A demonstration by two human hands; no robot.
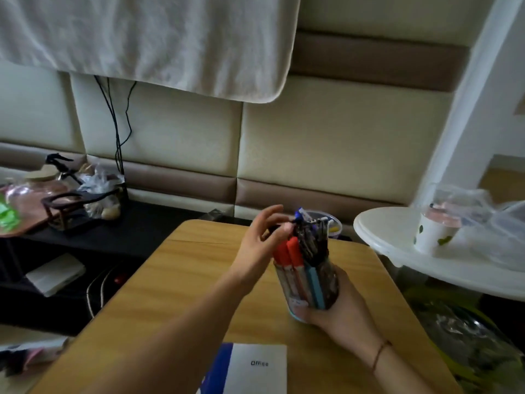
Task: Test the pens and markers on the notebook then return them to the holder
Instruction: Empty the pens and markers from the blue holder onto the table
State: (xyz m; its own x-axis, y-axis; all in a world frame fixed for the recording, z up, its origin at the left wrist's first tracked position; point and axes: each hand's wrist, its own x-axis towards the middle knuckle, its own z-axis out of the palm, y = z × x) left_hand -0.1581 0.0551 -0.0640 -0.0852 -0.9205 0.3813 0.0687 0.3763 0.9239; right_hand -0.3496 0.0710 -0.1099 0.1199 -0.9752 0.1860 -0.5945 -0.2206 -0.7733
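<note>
**Holder lifted in your right hand, left hand at the pen tops**

The clear, round pen holder (308, 282) with a pale blue base sits tilted in your right hand (336, 311), whose fingers curl round its lower part, just above the light wooden table (181, 280). It is packed with pens and markers: two red-capped markers (288, 253) stand at the front, a light blue pen (314, 282) beside them, and a cluster of dark pens (312, 240) behind.

Your left hand (264, 240) reaches in from the left; thumb and forefinger pinch a dark pen (281, 226) near the top of the bundle, the other fingers spread loosely above.

The white notebook (250, 368) with a blue spine and the word "Office" lies closed at the near edge of the table. To the right stands a round white side table (377, 231) bearing a white cup (431, 233) and clear plastic bags (483, 211).
</note>
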